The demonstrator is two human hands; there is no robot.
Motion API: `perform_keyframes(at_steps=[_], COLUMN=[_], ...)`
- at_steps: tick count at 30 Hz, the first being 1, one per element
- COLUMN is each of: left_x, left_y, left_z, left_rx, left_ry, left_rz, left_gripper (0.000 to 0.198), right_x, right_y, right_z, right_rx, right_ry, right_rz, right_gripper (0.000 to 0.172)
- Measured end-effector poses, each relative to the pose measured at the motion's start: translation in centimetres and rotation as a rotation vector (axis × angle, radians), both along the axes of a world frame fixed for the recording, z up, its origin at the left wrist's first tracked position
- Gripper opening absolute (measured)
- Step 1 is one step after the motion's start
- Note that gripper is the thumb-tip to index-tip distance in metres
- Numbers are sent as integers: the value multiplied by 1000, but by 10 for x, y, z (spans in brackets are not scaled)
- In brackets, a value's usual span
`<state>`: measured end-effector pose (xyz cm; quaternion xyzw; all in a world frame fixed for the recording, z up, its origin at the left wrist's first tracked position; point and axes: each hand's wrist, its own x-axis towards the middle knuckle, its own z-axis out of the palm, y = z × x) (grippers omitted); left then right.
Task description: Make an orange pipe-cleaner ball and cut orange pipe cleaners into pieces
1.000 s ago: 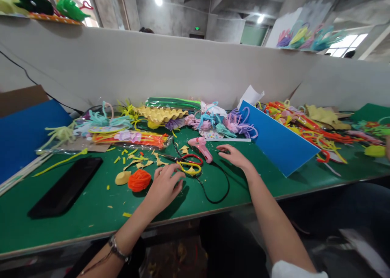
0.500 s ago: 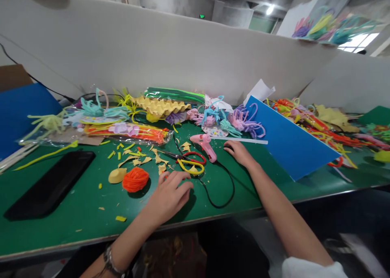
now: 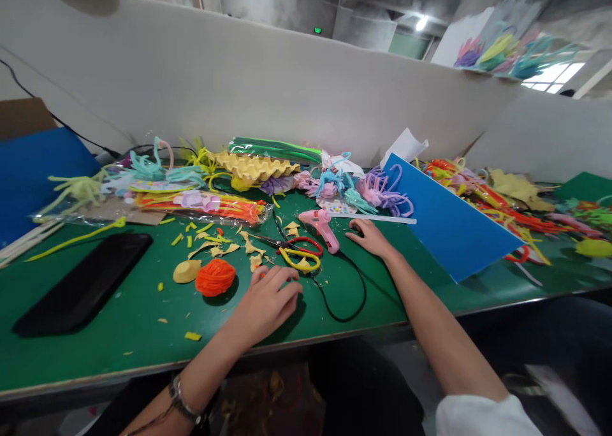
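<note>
My left hand (image 3: 273, 299) rests palm down on the green table (image 3: 392, 302), its fingers loosely bent and apart. An orange wound ball (image 3: 215, 277), like pipe cleaner or yarn, lies to its left, beside a small pale-yellow cup-shaped piece (image 3: 187, 271). Just beyond the fingers are scissors (image 3: 301, 259) with one red and one yellow handle loop. A pink glue gun (image 3: 323, 229) lies on its side between my hands, with a clear glue stick (image 3: 382, 218) behind it. Near that stick, my right hand (image 3: 370, 238) lies on the table, thumb and fingers apart, with nothing visible in it.
A black phone-like slab (image 3: 86, 283) lies at left. Yellow scraps (image 3: 251, 245) are scattered mid-table. Bagged orange pipe cleaners (image 3: 205, 206), a yellow egg-carton piece (image 3: 258, 167) and pastel pipe-cleaner shapes (image 3: 377, 190) line the back. A blue board (image 3: 449, 222) leans at right.
The view has shifted slightly. Both hands stay in nearly the same places, and the things on the table have not moved.
</note>
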<state>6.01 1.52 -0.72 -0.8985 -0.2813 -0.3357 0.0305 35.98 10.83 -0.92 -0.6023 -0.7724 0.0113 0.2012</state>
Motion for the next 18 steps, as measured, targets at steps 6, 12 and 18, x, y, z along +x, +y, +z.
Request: perform_keyframes(at_steps=[6,12,18], left_x=[0,0,-1], left_y=[-1,0,1], left_z=[-2,-3,-2], left_rx=[-28,-29,-69], left_ry=[4,0,2], left_rz=[-28,-30,-51], left_gripper=[18,18,18], right_x=[0,1,8], right_y=[7,3,-6], right_z=[-3,1,5], right_rx=[-26,-38,-57], right_ry=[10,22,27], right_rz=[17,25,7], right_gripper=[10,5,4])
